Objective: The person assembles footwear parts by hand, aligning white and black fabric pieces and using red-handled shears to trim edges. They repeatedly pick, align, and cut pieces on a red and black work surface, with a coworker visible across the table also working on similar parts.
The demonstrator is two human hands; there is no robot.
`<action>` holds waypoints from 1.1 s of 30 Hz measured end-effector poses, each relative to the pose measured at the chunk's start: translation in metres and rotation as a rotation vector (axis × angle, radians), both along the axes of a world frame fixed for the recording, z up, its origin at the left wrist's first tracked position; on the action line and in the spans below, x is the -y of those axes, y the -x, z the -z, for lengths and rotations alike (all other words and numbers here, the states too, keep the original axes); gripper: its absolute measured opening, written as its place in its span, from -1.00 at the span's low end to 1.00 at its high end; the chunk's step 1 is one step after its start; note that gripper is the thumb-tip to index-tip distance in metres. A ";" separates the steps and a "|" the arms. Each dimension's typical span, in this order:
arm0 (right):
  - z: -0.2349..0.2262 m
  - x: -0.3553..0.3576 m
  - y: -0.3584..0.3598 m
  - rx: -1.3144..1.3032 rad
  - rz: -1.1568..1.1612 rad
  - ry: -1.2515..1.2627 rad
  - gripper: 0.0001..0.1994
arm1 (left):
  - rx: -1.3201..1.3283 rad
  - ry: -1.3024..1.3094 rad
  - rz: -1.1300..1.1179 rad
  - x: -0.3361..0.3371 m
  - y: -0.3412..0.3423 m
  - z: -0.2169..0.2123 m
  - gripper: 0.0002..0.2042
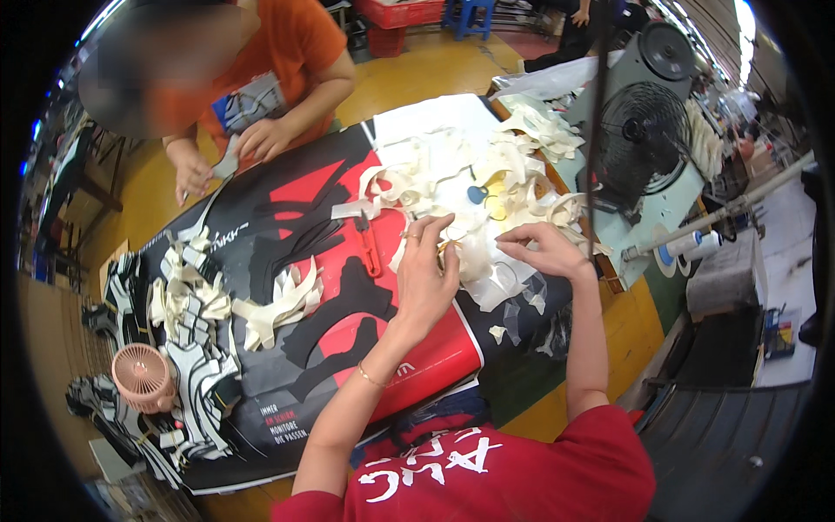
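Note:
My left hand [424, 277] is over the middle of the table, fingers curled at the edge of a heap of cream cut pieces [400, 187]. A small yellowish-tan thing shows between its thumb and fingers; I cannot make out what it is. To its right, my right hand [550, 250] is held above thin translucent scraps [500, 283], fingers stretched toward the left hand, nothing seen in them. A red-handled cutter or snips [369, 245] lies just left of my left hand. Black curved cut pieces [352, 300] lie beside my left forearm.
Across the table a person in orange [304, 52] handles a grey piece [228, 161]. A pink fan [143, 378] stands at the left among striped black-and-white pieces [198, 383]. A black fan [644, 139] stands at the right. A dark vertical rod [597, 130] rises beside the heap.

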State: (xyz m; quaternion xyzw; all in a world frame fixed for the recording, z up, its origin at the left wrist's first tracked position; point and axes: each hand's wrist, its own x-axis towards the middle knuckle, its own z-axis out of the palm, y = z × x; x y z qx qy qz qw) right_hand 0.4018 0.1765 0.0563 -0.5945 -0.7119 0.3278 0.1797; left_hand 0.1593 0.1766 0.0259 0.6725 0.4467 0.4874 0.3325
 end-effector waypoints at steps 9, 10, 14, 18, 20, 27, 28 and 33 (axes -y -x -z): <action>-0.007 -0.025 -0.051 0.122 0.399 -0.261 -0.80 | -0.119 -0.004 0.119 0.012 0.011 0.003 -0.81; -0.003 -0.030 -0.051 0.214 0.386 -0.211 -0.81 | -0.116 0.004 0.134 0.014 0.009 0.004 -0.82; 0.012 -0.043 -0.041 0.300 0.211 -0.371 -0.82 | -0.133 -0.020 0.158 0.019 0.003 0.006 -0.82; 0.008 -0.054 -0.039 0.383 0.118 -0.279 -0.85 | -0.145 -0.031 0.172 0.014 0.004 0.003 -0.81; 0.004 -0.053 -0.039 0.291 0.182 -0.245 -0.85 | -0.137 -0.008 0.187 0.006 0.004 0.003 -0.81; -0.003 -0.046 -0.048 -0.315 0.138 -0.132 -0.86 | 0.033 0.204 0.289 -0.041 -0.036 0.018 -0.65; -0.002 -0.044 -0.050 -0.416 0.148 -0.126 -0.85 | 0.015 0.224 0.311 -0.046 -0.043 0.022 -0.63; -0.005 -0.028 -0.068 -0.115 0.142 -0.057 -0.71 | -0.246 0.178 0.450 -0.039 -0.068 0.042 -0.61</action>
